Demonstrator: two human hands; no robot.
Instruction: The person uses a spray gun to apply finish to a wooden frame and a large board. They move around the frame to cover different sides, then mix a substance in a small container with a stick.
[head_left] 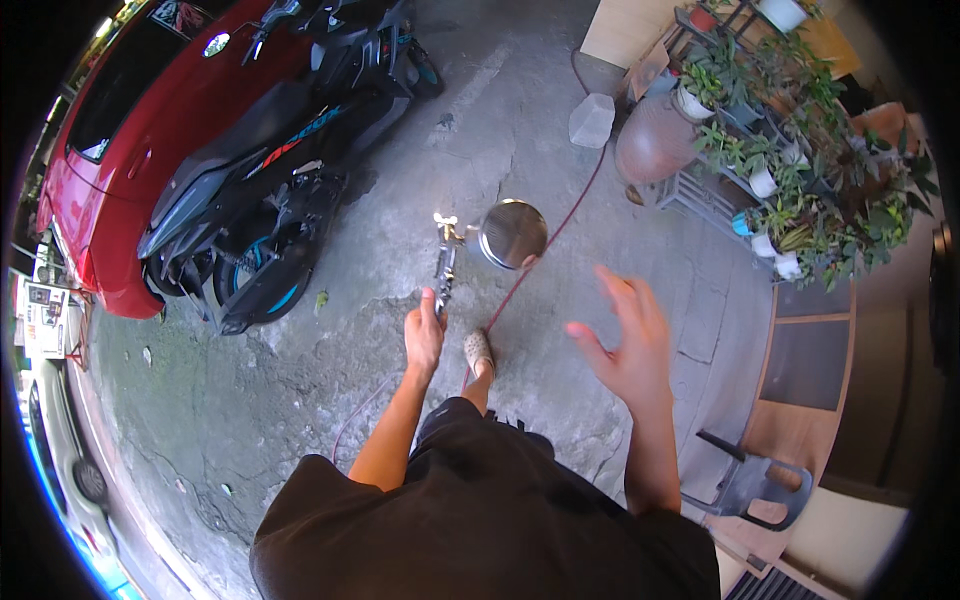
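My left hand [424, 336] is closed around a silver metal spray gun [446, 262], held out in front of me. A round, shiny metal cup [513, 234] is joined to the gun's right side. To the right, my right hand [632, 342] is raised in the air with its fingers and thumb apart and nothing in it. A dark red hose [571, 212] runs along the concrete floor, passing behind the cup in view. Whether it connects to the gun is not visible.
A black motorcycle [285, 150] and a red car [130, 170] stand at the left. Potted plants [775, 150] fill a rack at the right, beside a large brownish jar [655, 140]. A grey plastic chair [765, 490] is at the lower right.
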